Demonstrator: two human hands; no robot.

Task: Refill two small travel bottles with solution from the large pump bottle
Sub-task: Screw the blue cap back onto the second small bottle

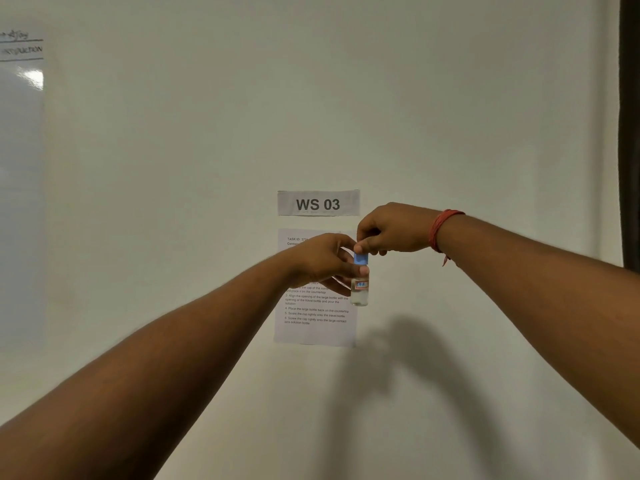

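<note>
A small clear travel bottle (pixel 360 289) with a red-and-blue label is held up in front of the wall. My left hand (pixel 322 261) grips its body from the left, fingers curled round it. The bottle's blue cap (pixel 361 258) is on top, and my right hand (pixel 391 230) pinches it from above with thumb and fingertips. A red thread band circles my right wrist. The large pump bottle and a second travel bottle are not in view.
Behind my hands a sign reading "WS 03" (pixel 318 203) and a printed instruction sheet (pixel 315 317) are stuck on the pale wall. A whiteboard (pixel 20 168) is at the far left, a dark vertical edge (pixel 630 133) at the far right.
</note>
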